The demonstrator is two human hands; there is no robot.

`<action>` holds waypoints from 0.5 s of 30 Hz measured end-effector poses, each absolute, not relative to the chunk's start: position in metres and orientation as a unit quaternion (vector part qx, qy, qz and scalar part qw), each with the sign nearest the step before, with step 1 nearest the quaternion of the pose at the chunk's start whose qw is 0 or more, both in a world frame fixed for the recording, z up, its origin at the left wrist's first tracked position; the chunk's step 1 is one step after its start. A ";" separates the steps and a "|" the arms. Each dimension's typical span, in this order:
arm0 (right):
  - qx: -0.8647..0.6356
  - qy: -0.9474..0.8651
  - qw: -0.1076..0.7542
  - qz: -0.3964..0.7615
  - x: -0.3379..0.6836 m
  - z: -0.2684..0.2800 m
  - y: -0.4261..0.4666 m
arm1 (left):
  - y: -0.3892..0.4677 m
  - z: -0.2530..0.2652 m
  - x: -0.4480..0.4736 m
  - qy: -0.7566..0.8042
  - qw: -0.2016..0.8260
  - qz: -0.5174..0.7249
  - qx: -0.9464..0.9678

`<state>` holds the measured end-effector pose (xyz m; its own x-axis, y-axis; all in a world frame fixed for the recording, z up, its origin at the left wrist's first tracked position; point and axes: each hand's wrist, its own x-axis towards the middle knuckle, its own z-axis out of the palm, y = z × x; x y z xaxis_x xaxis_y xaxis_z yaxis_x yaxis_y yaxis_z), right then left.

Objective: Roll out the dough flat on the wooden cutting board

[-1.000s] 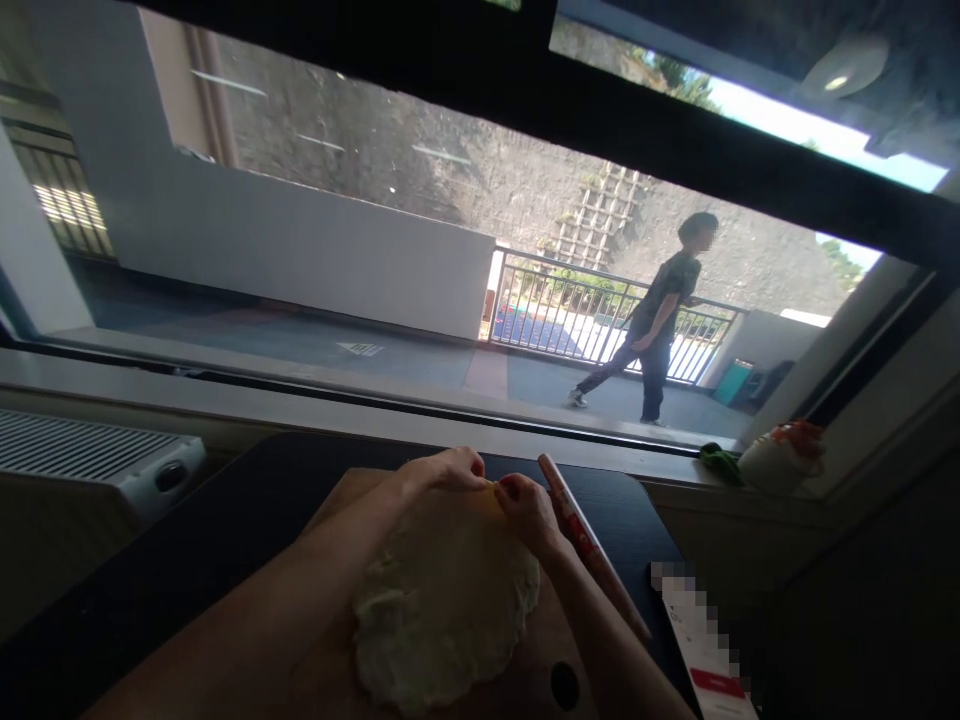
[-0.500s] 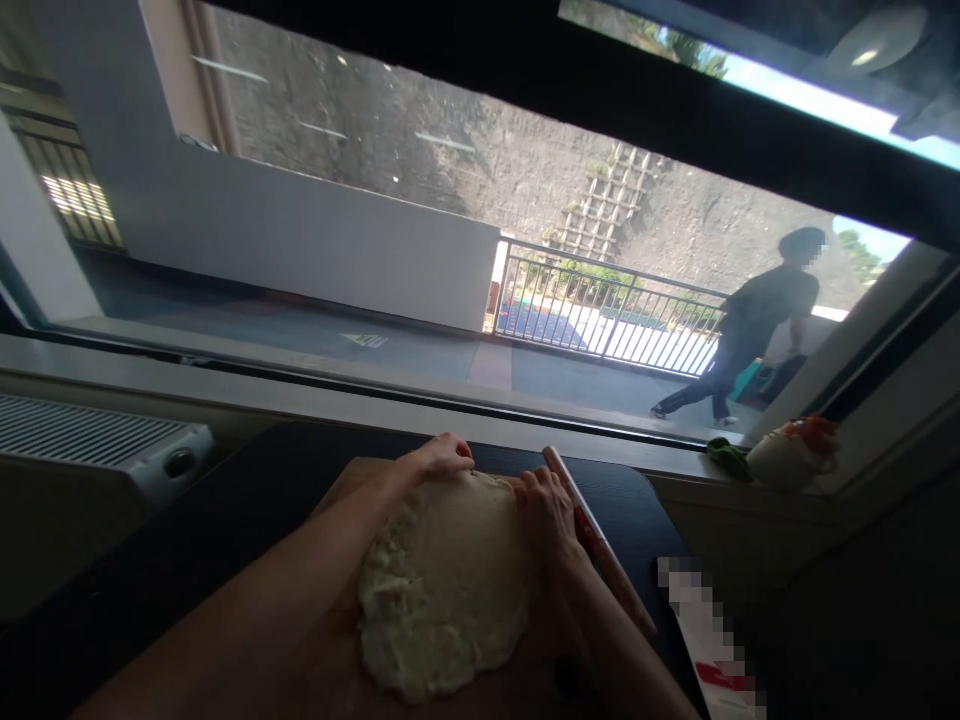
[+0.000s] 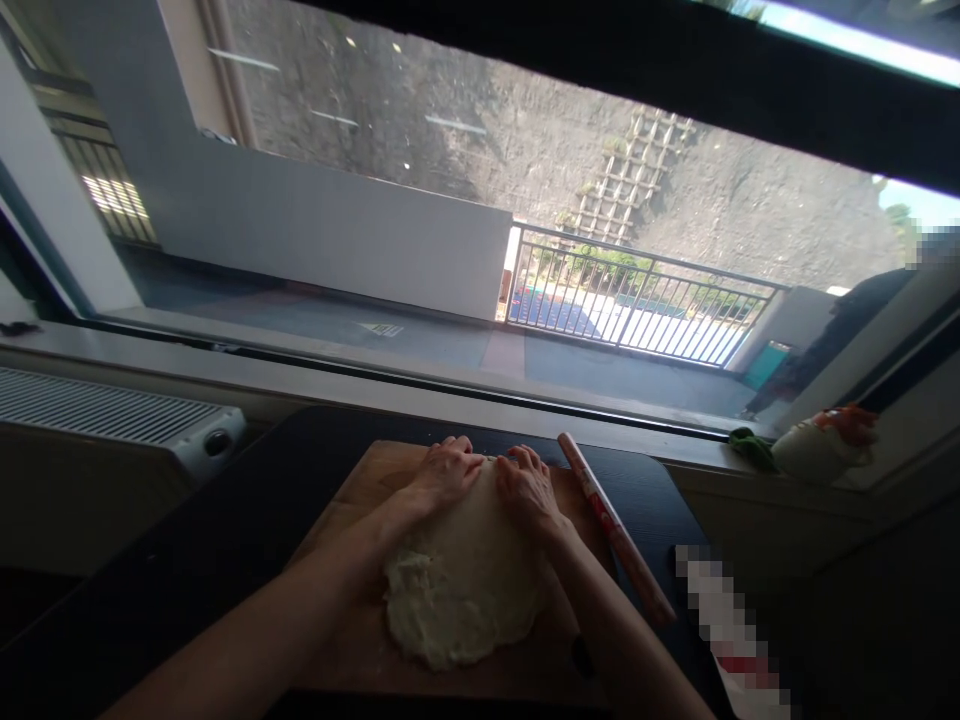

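A flat, pale sheet of dough (image 3: 469,590) lies on a wooden board (image 3: 360,500), its near left part lumpy and its far part smoother. At the dough's far edge, my left hand (image 3: 448,470) has its fingers bent over the rim and closed on it. Close beside it, my right hand (image 3: 529,490) grips the same edge with curled fingers. Both sets of fingertips are partly hidden. To the right of my right hand, a long thin rod with red markings (image 3: 616,530) lies slanted along the board's edge, touched by neither hand.
A dark table (image 3: 300,480) carries the board. On its right stands a blurred white and red item (image 3: 720,620). A radiator (image 3: 120,410) is at the left. On the windowsill sits a white pot (image 3: 814,450). Beyond the glass, a person (image 3: 855,320) is at far right.
My left hand has moved right along the dough's far edge, and my right hand has come inward, so they are closer together. The view has shifted slightly; the person outside moved right.
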<state>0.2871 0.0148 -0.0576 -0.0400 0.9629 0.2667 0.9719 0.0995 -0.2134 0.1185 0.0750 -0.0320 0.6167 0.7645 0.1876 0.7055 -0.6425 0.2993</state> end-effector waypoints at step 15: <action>-0.663 -0.724 0.189 -0.039 0.295 -0.064 0.007 | 0.072 -0.041 0.125 0.389 -0.044 0.112 0.913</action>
